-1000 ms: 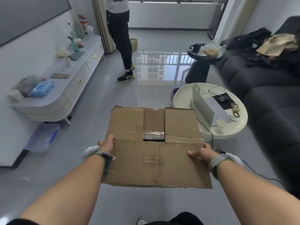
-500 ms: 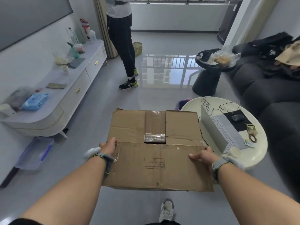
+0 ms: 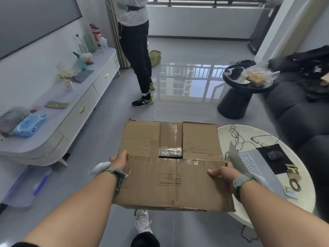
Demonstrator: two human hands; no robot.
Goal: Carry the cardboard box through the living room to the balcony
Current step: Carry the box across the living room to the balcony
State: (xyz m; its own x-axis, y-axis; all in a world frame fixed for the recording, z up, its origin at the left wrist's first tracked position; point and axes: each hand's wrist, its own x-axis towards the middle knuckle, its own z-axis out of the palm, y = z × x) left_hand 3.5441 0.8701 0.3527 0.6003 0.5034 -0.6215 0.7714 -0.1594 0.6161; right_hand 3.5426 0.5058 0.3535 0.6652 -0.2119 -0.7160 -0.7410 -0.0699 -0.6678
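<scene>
The cardboard box [image 3: 170, 164] rides at waist height above the grey floor [image 3: 106, 122], flaps folded shut with a small gap at the centre, each side clamped in a grip: left hand [image 3: 119, 160] on the left edge, right hand [image 3: 223, 172] on the right. Just right sits the round white table [image 3: 302, 202] with a laptop [image 3: 249, 163]. Ahead, a person [image 3: 137, 56] stands near the balcony railing [image 3: 204, 0].

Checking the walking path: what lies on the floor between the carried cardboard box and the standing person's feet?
Bare grey floor in the head view: nothing lies between the cardboard box and the standing person.
</scene>
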